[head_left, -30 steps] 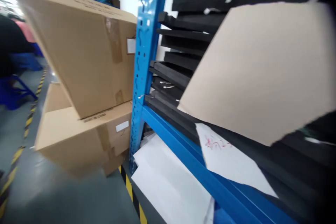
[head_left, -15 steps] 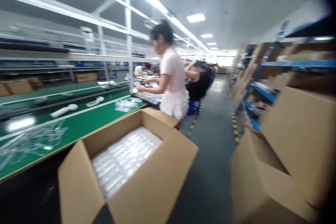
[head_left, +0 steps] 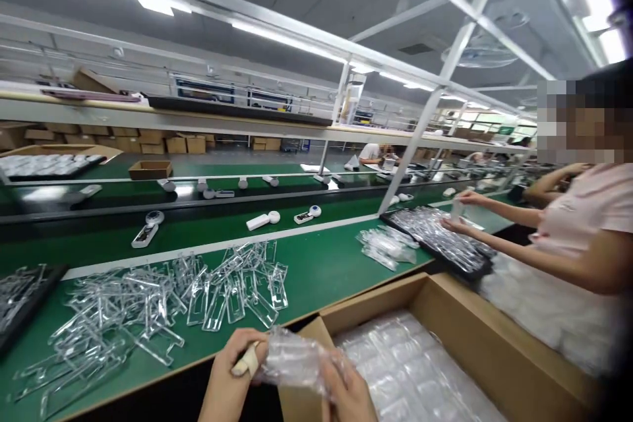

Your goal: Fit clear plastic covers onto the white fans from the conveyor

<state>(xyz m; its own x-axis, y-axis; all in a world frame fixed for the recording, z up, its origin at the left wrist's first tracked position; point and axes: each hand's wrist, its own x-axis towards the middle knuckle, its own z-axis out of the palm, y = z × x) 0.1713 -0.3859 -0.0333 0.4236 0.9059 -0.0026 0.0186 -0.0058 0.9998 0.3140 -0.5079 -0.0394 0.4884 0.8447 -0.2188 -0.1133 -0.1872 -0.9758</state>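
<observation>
My left hand [head_left: 243,359], with a pale wrap around one finger, is closed on the left end of a clear plastic bag [head_left: 291,357]. My right hand [head_left: 346,386] grips the bag's other end. What is inside the bag, if anything, I cannot make out. Both hands are over the bench's front edge, beside an open cardboard box [head_left: 465,323]. Rows of clear plastic packs [head_left: 410,369] fill this box. Just beyond my hands, a loose heap of clear plastic frames [head_left: 163,303] spreads over the green bench top [head_left: 316,277].
A co-worker [head_left: 583,224] stands at the right, handling a small clear piece above a black tray [head_left: 440,231]. Several flat clear bags [head_left: 386,245] lie beside that tray. White devices [head_left: 263,219] rest along the line behind. Another dark tray [head_left: 24,297] sits at the left.
My view has swung left from the aisle to the bench. Both my hands now show, holding a clear bag; neither was in view before. The box now appears at the lower right.
</observation>
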